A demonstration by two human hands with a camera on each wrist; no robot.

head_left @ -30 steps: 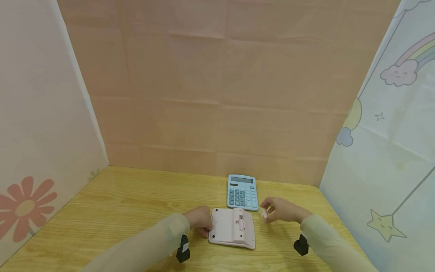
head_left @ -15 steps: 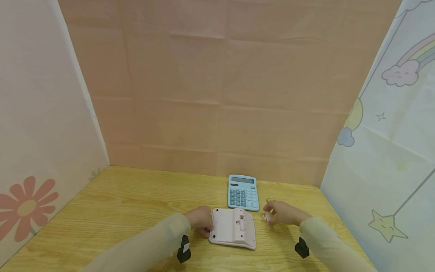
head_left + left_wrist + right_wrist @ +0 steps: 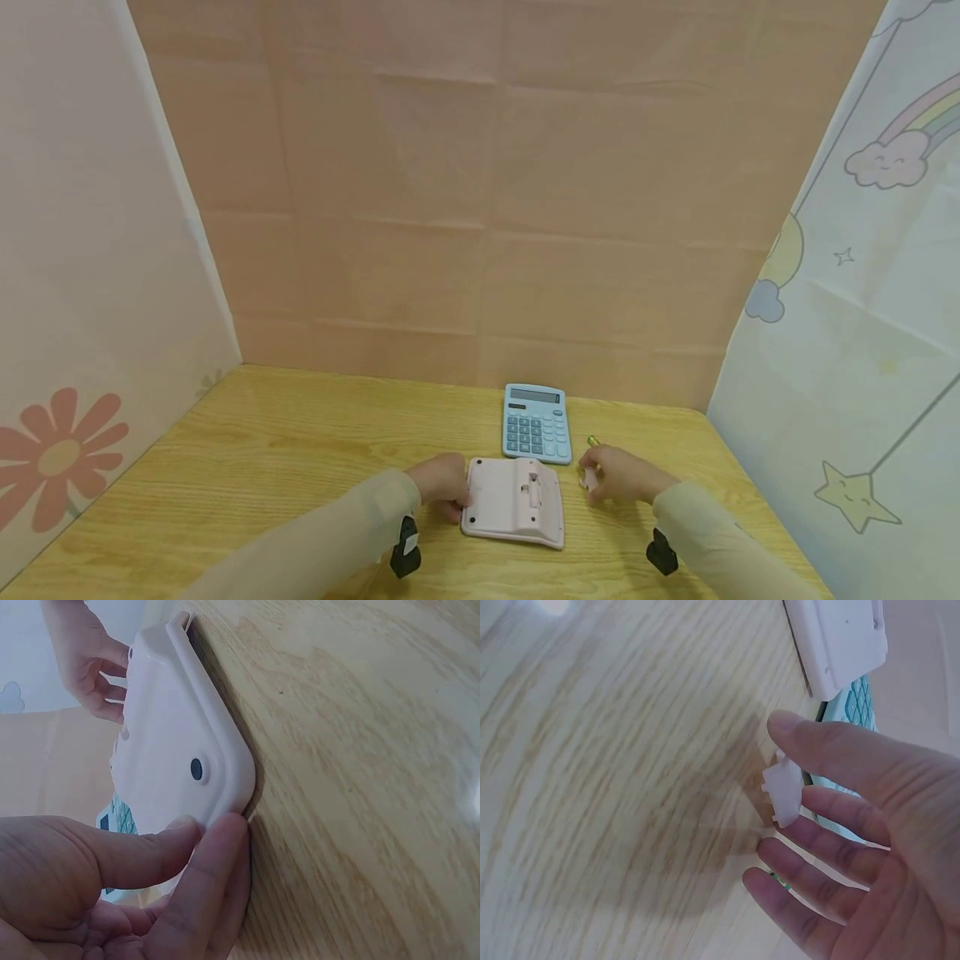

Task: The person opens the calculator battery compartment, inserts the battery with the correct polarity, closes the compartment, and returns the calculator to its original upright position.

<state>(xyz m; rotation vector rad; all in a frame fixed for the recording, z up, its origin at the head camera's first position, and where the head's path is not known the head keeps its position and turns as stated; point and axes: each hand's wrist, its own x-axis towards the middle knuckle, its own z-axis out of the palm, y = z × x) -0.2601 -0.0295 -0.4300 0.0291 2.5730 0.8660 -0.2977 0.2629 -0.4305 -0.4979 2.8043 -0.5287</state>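
A pink calculator (image 3: 495,496) lies face down on the wooden table, its battery slot uncovered. My left hand (image 3: 441,485) pinches its left edge, thumb on top of the back and fingers at the side, as the left wrist view shows. To its right, my right hand (image 3: 622,473) holds a small pale battery cover (image 3: 784,791) with clip tabs, between thumb and fingers, just above the table. Beyond the right fingers lies a green and gold battery (image 3: 593,440), partly hidden by the hand.
A blue calculator (image 3: 536,423) lies face up just behind the pink one. The table (image 3: 315,433) is bounded by a tan back sheet (image 3: 480,208) and printed side sheets. Each wrist wears a black device.
My right hand has shifted slightly right and turned with the battery cover, and the battery has come into view beyond it. My left hand and the pink calculator have stayed put.
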